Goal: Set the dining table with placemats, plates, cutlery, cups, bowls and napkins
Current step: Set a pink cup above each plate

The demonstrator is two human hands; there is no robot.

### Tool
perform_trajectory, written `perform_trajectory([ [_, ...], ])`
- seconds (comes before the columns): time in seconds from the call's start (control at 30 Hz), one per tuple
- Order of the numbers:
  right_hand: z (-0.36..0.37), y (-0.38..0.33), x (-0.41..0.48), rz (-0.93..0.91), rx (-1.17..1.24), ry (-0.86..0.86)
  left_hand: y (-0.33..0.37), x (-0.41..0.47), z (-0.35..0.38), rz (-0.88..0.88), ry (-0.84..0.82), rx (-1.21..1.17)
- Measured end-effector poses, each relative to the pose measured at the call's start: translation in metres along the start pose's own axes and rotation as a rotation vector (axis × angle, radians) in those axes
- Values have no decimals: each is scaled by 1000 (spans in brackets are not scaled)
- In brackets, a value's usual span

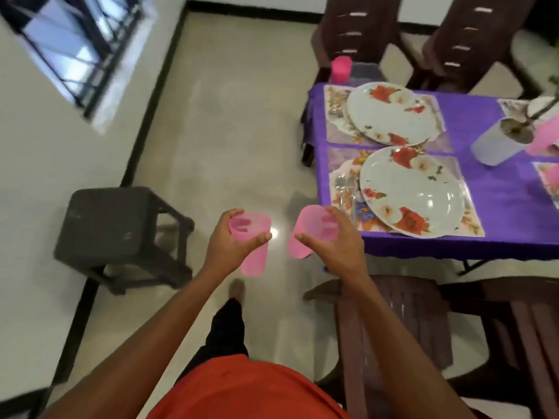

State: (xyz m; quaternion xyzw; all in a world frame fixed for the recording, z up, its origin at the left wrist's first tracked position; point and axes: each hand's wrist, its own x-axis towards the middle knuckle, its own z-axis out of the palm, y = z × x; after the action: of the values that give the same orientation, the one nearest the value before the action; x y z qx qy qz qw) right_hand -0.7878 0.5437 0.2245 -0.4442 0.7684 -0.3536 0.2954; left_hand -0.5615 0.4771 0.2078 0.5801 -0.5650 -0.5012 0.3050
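Note:
My left hand [234,246] grips a translucent pink cup [255,261] over the floor, left of the table. My right hand [338,246] grips a second pink cup [308,225], tilted, close to the table's near left corner. The table wears a purple cloth [496,189]. Two floral placemats lie on it, each with a flowered plate: the near plate [414,192] and the far plate [390,113]. A spoon and fork [344,189] lie left of the near plate. Another pink cup [341,68] stands beyond the far left corner.
A dark plastic stool [118,231] stands on the floor at left, by the wall. Brown chairs sit near me at the right [423,328] and behind the table [360,28]. A white pot with a plant [496,143] and a pink object stand at the table's right.

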Motion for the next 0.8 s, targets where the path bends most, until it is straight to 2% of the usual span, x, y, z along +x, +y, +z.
perform_trajectory([
  [0.37, -55, -10, 151, 244, 34, 395, 88, 218, 79, 102, -381, 64],
  [0.6, -102, 17, 201, 377, 101, 622, 145, 298, 159, 178, -560, 118],
  [0.8, -151, 58, 232, 492, 163, 851, 185, 331, 245, 231, -701, 135],
])
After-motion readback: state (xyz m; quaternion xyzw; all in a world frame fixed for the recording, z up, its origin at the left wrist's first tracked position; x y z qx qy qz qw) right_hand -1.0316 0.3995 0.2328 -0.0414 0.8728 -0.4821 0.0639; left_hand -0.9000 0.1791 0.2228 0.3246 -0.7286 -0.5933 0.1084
